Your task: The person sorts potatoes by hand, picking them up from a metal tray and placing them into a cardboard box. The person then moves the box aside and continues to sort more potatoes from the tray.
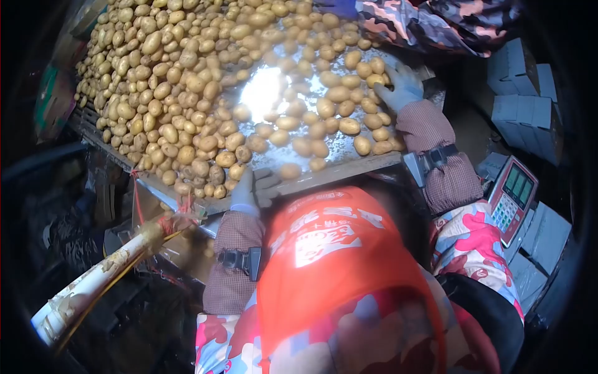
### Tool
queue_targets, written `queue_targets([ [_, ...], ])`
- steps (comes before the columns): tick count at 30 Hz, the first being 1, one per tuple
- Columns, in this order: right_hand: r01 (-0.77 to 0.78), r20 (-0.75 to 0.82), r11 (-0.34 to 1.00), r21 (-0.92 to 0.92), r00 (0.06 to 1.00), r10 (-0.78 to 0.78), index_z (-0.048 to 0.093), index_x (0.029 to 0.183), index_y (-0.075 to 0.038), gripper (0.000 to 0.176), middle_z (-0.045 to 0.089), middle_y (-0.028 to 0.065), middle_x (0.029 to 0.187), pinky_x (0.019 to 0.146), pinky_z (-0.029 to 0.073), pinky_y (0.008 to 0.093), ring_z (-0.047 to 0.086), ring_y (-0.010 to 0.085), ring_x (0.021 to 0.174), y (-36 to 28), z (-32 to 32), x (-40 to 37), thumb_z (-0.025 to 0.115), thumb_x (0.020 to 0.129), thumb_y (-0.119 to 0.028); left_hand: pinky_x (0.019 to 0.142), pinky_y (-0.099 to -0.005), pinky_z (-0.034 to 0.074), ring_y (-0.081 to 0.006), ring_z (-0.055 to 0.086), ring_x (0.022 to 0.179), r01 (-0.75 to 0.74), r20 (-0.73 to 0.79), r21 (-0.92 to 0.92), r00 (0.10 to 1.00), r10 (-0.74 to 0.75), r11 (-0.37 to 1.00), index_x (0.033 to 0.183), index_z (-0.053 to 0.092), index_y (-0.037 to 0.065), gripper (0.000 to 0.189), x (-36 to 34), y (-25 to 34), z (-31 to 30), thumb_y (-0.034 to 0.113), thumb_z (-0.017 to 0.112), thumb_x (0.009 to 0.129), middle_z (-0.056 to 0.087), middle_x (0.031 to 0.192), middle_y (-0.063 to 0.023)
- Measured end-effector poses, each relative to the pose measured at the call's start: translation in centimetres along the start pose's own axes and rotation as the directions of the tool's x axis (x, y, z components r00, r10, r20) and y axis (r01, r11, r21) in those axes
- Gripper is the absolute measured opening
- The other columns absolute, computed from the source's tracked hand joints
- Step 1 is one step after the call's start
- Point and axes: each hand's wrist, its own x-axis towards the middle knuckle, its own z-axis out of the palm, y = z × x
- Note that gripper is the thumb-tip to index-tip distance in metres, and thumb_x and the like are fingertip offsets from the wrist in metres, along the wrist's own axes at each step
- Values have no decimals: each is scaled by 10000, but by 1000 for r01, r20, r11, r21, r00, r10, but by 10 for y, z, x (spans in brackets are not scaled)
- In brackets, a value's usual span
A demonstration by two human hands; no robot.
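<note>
A large heap of potatoes (168, 93) covers the left and back of a sorting table (349, 168). Grey-gloved, my left hand (255, 190) rests at the table's front edge beside the potatoes, its fingers stretched out and holding nothing. My right hand (403, 86), gloved too, is at the table's right side. Its thumb and fingers are apart next to a potato (375, 80) and seem to touch it; no grip is visible. Looser potatoes (338, 94) lie between the hands on the shiny metal surface. Glare hides part of that surface.
Opposite me, a co-worker's camouflage sleeve (430, 25) reaches the table's far edge. Stacked cardboard boxes (526, 112) and a red scale display (514, 198) stand on the right. A pole (99, 280) wrapped in tape juts out at lower left. My red apron (336, 249) is against the front edge.
</note>
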Motion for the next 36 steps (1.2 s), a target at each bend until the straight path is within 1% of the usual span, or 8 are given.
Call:
queue_targets([
  [1, 17, -55, 998, -52, 998, -20, 613, 1367, -117, 596, 625, 191, 1310, 1043, 422, 535, 566, 392, 1230, -12, 6, 0, 690, 856, -413, 484, -255, 463, -186, 672, 667, -7, -12, -13, 1000, 7, 1000, 1311, 608, 26, 670, -1, 0, 0, 586, 335, 1062, 744, 1142, -166],
  [6, -36, 582, 992, 118, 813, -40, 519, 1477, -141, 732, 480, 180, 1514, 1165, 312, 560, 392, 411, 1432, -8, -41, 16, 697, 841, -457, 452, -240, 468, -211, 679, 659, -26, -46, -112, 999, 21, 993, 1314, 601, -12, 719, 4, -7, -1, 615, 369, 1048, 732, 1158, -207],
  [8, 160, 142, 986, -38, 978, -153, 492, 1500, -140, 771, 429, 178, 1561, 1178, 283, 583, 336, 430, 1465, 4, -8, -42, 703, 833, -465, 478, -265, 458, -203, 686, 673, -9, -67, -72, 998, 4, 997, 1287, 634, 32, 683, 4, -3, 3, 604, 340, 1056, 751, 1129, -161],
  [19, -112, 413, 985, 134, 910, 47, 605, 1359, -67, 693, 623, 166, 1327, 1012, 483, 418, 610, 324, 1191, -61, -41, 42, 778, 799, -437, 544, -348, 533, -274, 682, 692, -6, -58, -158, 998, -3, 987, 1303, 606, -21, 726, 13, -9, -5, 622, 394, 1041, 730, 1147, -234],
  [25, 25, 338, 741, 671, 879, -335, 600, 1347, -43, 528, 600, 223, 1320, 1065, 441, 487, 578, 369, 1236, -98, -89, -21, 708, 886, -276, 966, -387, 568, -333, 656, 1205, 145, 385, -526, 919, 83, 838, 1360, 580, 23, 610, -26, 13, 65, 539, 518, 1042, 646, 1334, -218],
  [29, 343, 191, 659, 670, 777, -599, 595, 1351, -44, 532, 560, 233, 1362, 1077, 414, 539, 543, 425, 1262, -134, -96, -53, 679, 863, -240, 992, -340, 545, -244, 609, 1232, -384, 414, -165, 809, 417, 909, 1396, 547, 40, 421, -6, -18, 79, 287, 519, 1056, 624, 1339, -148],
  [34, 508, 230, 773, 381, 757, -611, 607, 1360, -72, 562, 546, 243, 1404, 1102, 408, 546, 521, 454, 1294, -112, -76, 7, 657, 818, -211, 980, -249, 523, -166, 578, 1238, -706, 353, 452, 703, 617, 546, 1429, 512, 41, 435, -45, -12, 57, -47, 510, 1003, 592, 1372, -102],
  [36, 555, 221, 805, 210, 775, -592, 618, 1362, -92, 506, 543, 255, 1425, 1122, 402, 535, 515, 438, 1319, -90, -37, 27, 623, 872, -218, 966, -253, 529, -165, 580, 1225, -480, 335, -101, 808, 484, 872, 1420, 520, 37, 484, -12, -52, 35, -117, 511, 962, 611, 1347, -99],
])
